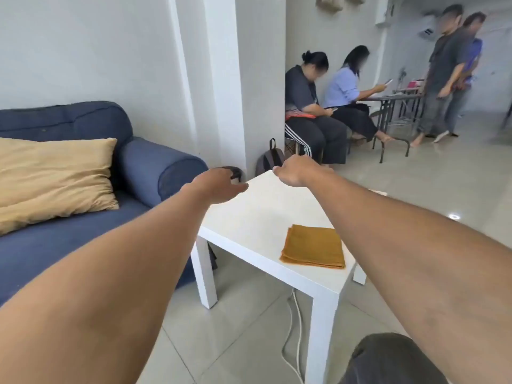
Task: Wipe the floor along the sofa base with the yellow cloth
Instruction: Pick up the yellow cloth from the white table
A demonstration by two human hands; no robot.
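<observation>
Two hands, left hand (221,185) and right hand (293,173), loosely curled and holding nothing, reach mid-frame over the worktop (249,214). Yellow cloth (313,246) lies folded below them, apparently awaiting pickup; sofa (155,173) at left.

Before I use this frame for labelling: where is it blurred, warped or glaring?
Head view: wide-angle stretch swells both forearms at the bottom edges; the standing people at far right are motion-smeared; a small glare spot sits on the floor tiles; the yellow cloth and white table are sharp and evenly lit.

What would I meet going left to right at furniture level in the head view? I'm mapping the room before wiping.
Tan cushion → blue sofa armrest → white table → yellow cloth.
</observation>
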